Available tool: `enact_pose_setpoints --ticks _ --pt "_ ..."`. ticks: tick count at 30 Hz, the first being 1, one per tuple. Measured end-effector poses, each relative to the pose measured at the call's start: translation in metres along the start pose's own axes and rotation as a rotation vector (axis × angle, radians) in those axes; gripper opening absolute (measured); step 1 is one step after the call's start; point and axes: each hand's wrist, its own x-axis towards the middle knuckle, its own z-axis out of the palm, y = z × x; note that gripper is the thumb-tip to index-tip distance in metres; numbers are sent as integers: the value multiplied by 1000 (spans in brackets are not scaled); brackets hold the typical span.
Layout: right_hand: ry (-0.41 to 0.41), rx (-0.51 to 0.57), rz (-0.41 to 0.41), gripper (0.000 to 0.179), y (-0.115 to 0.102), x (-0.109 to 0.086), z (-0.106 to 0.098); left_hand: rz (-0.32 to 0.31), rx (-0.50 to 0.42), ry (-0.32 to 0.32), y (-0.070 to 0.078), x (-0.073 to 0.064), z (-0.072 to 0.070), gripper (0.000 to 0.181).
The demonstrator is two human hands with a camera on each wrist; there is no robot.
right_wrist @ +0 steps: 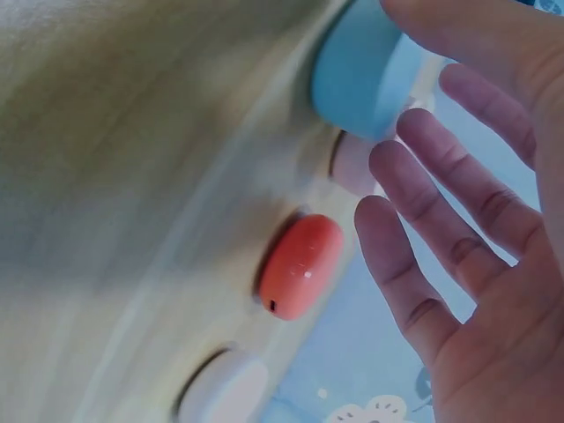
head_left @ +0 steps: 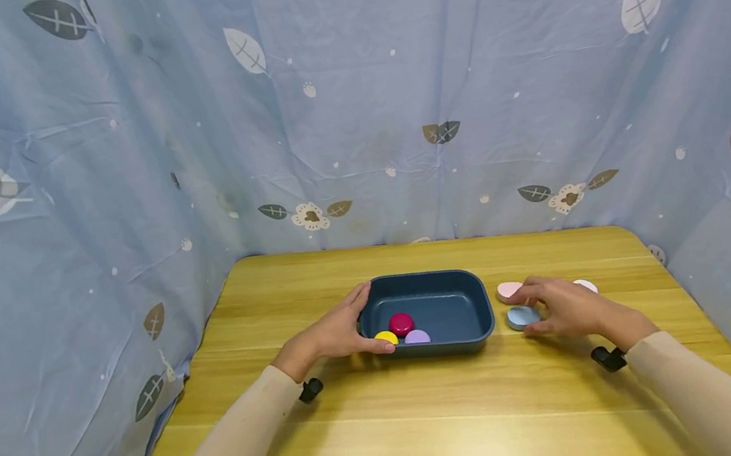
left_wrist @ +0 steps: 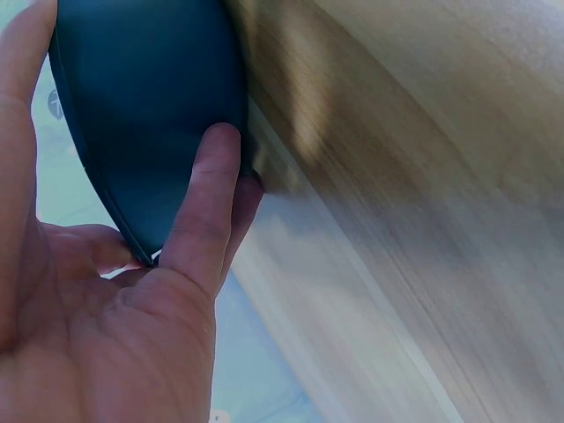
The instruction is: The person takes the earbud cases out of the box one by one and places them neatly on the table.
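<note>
My left hand (head_left: 333,332) grips the left end of a dark blue rectangular tray (head_left: 448,345), thumb at the near side and fingers at the far side. Inside the tray lie a crimson round piece (head_left: 401,323), a yellow one (head_left: 386,337) and a lilac one (head_left: 417,337). Over on the right, my right hand (head_left: 562,305) spreads its thumb and fingers about a light blue round piece (head_left: 521,317). In the right wrist view the fingers look loosely extended; whether they touch the light blue piece I cannot tell.
Beyond the light blue piece sits a pale pink one (head_left: 508,290). An orange rounded piece (right_wrist: 304,267) with a small dark slot and a white one (right_wrist: 225,392) lie near the right hand. Blue patterned curtains (head_left: 348,106) surround the wooden table (head_left: 393,426).
</note>
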Motion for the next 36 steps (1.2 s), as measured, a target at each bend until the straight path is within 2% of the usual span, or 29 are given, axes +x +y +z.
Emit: enact_pose_setpoints --ticks 4,9,16,24,29,36 --pt "5 5 0 47 -4 1 -7 2 -7 1 0 0 0 146" --pt "55 -2 -21 47 -10 5 -15 10 -10 7 0 -1 0 147" --pt "112 -30 -122 44 -26 24 -22 6 -4 8 0 0 0 147" --pt "45 -60 -171 48 -52 52 -28 14 -13 11 2 -1 0 146" --pt "29 -110 -241 50 -66 73 -25 10 -19 10 1 -1 0 146" --pt "-50 -115 -274 53 -83 99 -18 -7 -10 2 2 0 0 147"
